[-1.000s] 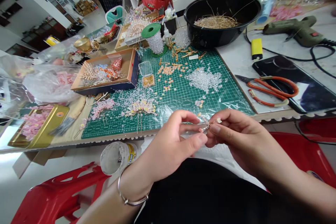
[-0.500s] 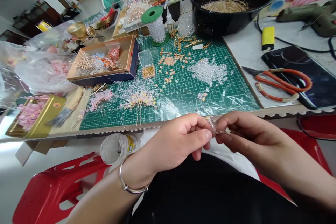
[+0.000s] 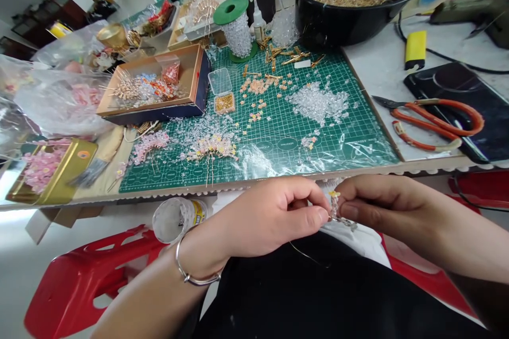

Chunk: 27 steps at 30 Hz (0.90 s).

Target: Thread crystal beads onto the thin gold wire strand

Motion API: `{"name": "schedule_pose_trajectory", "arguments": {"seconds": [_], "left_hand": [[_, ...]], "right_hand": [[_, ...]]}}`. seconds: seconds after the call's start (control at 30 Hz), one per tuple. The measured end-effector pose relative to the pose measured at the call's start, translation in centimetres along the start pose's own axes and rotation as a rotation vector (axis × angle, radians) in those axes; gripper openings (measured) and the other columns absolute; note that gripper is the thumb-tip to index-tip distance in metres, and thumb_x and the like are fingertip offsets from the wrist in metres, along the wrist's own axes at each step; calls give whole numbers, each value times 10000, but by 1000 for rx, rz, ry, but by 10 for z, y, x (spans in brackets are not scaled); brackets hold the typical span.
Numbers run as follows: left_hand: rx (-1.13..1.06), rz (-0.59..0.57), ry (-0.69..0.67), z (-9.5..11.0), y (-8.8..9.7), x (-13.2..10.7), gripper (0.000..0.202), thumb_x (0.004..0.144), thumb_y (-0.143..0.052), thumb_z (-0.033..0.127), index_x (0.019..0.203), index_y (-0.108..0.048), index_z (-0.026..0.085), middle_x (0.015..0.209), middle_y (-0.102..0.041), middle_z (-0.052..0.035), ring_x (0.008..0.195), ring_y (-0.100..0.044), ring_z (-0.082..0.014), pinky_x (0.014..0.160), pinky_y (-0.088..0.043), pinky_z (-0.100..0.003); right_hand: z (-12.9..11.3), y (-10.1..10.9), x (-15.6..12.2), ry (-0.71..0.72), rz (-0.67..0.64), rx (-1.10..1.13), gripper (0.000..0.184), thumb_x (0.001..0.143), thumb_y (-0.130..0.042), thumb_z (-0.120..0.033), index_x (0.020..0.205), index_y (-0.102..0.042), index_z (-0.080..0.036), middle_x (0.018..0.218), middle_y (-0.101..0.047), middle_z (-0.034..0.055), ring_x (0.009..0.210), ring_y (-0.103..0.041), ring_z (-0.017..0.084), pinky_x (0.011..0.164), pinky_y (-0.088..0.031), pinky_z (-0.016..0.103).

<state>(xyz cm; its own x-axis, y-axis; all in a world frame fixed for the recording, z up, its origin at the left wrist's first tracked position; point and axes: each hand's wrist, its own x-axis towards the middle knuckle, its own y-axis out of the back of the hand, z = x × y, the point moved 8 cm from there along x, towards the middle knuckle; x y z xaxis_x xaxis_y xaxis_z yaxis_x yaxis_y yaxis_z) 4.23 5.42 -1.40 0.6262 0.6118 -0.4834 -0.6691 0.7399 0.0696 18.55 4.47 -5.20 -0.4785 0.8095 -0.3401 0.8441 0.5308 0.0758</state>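
In the head view, the left hand (image 3: pixel 274 217) and right hand (image 3: pixel 382 206) are pinching a small beaded piece (image 3: pixel 334 204) between them, just off the table's front edge (image 3: pixel 433 166), above the lap. Printing on the green mat (image 3: pixel 278 132) and the bucket's yellow label (image 3: pixel 199 213) is showing too small to read. Clear beads (image 3: pixel 318 103) are lying back from the edge, with a strip of mat running between.

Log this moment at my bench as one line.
left hand: holds beaded piece | right hand: holds same piece | green mat: clear beads heaped on it | orange-handled pliers: lying right of mat
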Motion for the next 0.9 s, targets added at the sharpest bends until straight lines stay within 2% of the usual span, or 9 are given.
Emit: {"name": "schedule_pose_trajectory", "arguments": {"seconds": [0.13,0.27,0.4,0.57,0.67,0.8,0.9], "left_hand": [[18,9,-26,0,1,2,198,934,-585,366,860,-647,194,803,-574,12,741,-498,-120,684,-394,-249],[52,33,34,-4,3,3,199,902,-614,368,817,-642,190,724,-550,29,654,-465,-105,598,-354,-239],[83,101,71,-8,5,4,180,880,-620,338,783,-633,188,665,-526,44,598,-440,-97,541,-334,-230],[71,263,-5,-7,8,8,246,909,-592,376,755,-603,185,667,-536,36,614,-452,-107,557,-356,-237],[-50,309,-23,-11,8,13,271,917,-596,426,799,-615,183,668,-516,35,625,-438,-109,565,-349,-239],[-337,325,-11,-19,6,21,265,881,-656,421,788,-603,178,591,-390,68,551,-321,-85,528,-275,-242],[-553,289,-9,-23,1,24,256,897,-628,373,747,-554,180,550,-292,87,505,-222,-72,504,-202,-250]], "right_hand": [[-2,-3,0,-10,0,-34,243,935,-614,-494,892,-721,-280,957,-723,22,943,-674,240,801,-525,312],[-8,-5,-2,10,51,-198,333,953,-546,-539,838,-694,-264,800,-713,18,750,-663,216,640,-521,299],[-27,-2,-9,143,250,-444,291,979,-511,-415,788,-669,-262,684,-696,6,583,-628,175,509,-477,272],[-60,-7,-24,420,543,-735,139,920,-536,-244,818,-630,-252,639,-697,7,469,-602,154,425,-388,279],[-64,-18,-27,516,573,-886,127,937,-519,-215,850,-610,-233,631,-699,43,485,-633,185,429,-368,309],[-59,-24,-26,591,583,-1002,99,963,-533,-175,1016,-616,-186,768,-762,104,612,-715,233,533,-467,345],[-55,-29,-26,728,540,-1053,263,932,-580,-103,1192,-590,-140,766,-751,92,623,-701,229,568,-492,352]]}}
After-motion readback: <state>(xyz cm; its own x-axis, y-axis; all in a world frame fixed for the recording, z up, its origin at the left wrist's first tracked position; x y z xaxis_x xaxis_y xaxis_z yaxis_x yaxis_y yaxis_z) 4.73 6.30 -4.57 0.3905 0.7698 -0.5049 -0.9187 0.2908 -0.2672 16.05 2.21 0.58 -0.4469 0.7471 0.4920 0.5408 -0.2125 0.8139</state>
